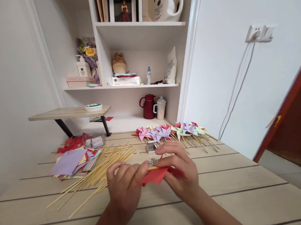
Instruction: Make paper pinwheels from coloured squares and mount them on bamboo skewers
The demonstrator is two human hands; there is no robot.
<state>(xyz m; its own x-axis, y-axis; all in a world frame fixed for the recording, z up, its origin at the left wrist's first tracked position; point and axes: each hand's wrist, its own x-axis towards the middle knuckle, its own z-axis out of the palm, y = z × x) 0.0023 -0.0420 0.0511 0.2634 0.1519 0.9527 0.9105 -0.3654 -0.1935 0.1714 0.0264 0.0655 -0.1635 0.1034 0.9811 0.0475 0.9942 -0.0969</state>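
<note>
My left hand [125,182] is closed around a thin wooden stick [152,167], whose tip pokes out towards my right hand. Between the fingers and thumb of my right hand [181,172] is a red paper pinwheel [155,176], held against the stick's end; its folds are partly hidden. Just beyond my hands lie a small pile of metal pins [154,161] and a little open box [151,148]. Many loose wooden sticks [106,167] spread over the table left of my left hand.
Coloured paper squares [68,161] are stacked at the left, near a clear plastic box [95,141]. Pinwheels on sticks [161,133] lie along the table's back edge. A raised wooden stand [68,113] is at the back left. A red jug [148,107] and a cup [161,109] stand behind.
</note>
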